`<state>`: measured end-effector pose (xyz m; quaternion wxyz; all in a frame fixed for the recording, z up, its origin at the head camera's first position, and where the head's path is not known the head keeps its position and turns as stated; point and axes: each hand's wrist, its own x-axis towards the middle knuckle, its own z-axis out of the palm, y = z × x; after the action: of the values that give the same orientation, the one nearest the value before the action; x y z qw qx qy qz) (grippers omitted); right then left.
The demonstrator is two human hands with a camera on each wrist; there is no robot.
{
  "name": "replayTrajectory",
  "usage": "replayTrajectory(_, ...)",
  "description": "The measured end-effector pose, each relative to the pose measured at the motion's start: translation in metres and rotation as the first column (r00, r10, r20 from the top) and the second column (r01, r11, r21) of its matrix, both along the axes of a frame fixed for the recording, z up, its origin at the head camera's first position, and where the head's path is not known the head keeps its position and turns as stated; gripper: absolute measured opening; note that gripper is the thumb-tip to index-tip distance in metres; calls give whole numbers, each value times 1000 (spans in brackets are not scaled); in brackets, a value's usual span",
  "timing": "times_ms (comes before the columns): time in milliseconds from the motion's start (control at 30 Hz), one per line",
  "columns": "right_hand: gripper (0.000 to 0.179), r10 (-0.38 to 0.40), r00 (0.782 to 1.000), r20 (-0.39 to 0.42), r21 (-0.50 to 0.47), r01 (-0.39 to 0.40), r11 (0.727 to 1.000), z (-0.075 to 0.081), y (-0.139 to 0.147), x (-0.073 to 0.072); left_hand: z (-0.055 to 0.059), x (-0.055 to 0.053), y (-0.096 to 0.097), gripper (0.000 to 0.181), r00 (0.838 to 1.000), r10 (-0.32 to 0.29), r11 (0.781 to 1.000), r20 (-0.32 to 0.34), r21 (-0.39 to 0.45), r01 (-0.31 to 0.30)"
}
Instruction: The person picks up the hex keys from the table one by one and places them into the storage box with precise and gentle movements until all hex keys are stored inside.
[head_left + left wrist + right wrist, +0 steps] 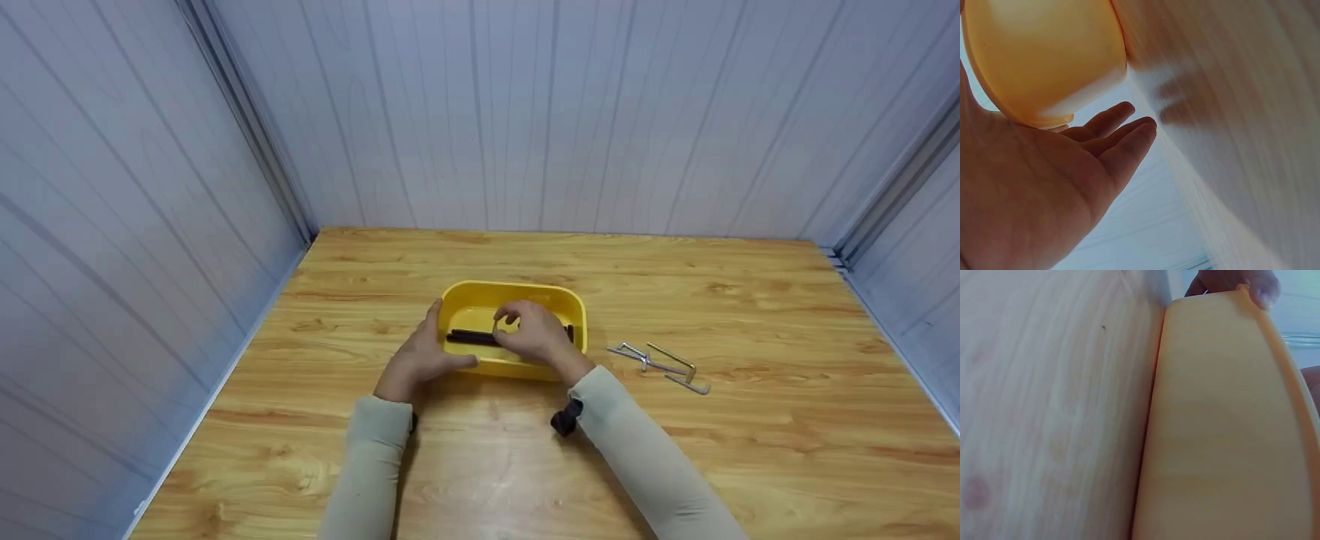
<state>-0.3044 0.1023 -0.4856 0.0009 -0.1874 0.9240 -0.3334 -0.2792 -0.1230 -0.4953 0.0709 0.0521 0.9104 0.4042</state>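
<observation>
A yellow plastic bin (512, 367) sits on the table with several black rods (472, 338) lying in it. My left hand (426, 351) is at its near left corner, thumb along the front rim and fingers along the left side. In the left wrist view the fingers of that hand are straight, and the rim of the bin (1050, 62) touches the hand near the thumb. Over the bin, my right hand (534, 332) pinches a thin brass-coloured piece (494, 326) between thumb and index finger. Most of that piece is hidden. The right wrist view shows the bin's outer wall (1230, 422).
Right of the bin lie silver L-shaped hex keys (660, 365), partly crossing, and a brass-coloured hex key (670, 354). The wooden table (750, 300) meets a white panel wall (510, 112) at the back, with further panels at both sides.
</observation>
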Motion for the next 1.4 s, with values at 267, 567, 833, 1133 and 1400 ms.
replayTrajectory(267,30,21,1000,18,54,-22,998,6,5,3,-1,-2,0,128,1000,-20,998,-24,52,21)
replayTrajectory(567,33,51,998,25,56,-52,997,14,14,4,-2,-2,0,127,1000,-1,999,-6,53,1)
replayTrajectory(833,31,74,997,13,-2,-74,997,19,21,6,0,0,2,125,1000,6,998,-3,58,-6)
replayTrajectory(1133,28,74,996,-43,-7,-74,997,24,33,11,-1,1,2,125,1000,4,998,15,57,-5)
replayTrajectory(1400,27,49,996,-80,32,-47,998,30,44,13,-1,-1,1,129,999,18,999,35,46,-19)
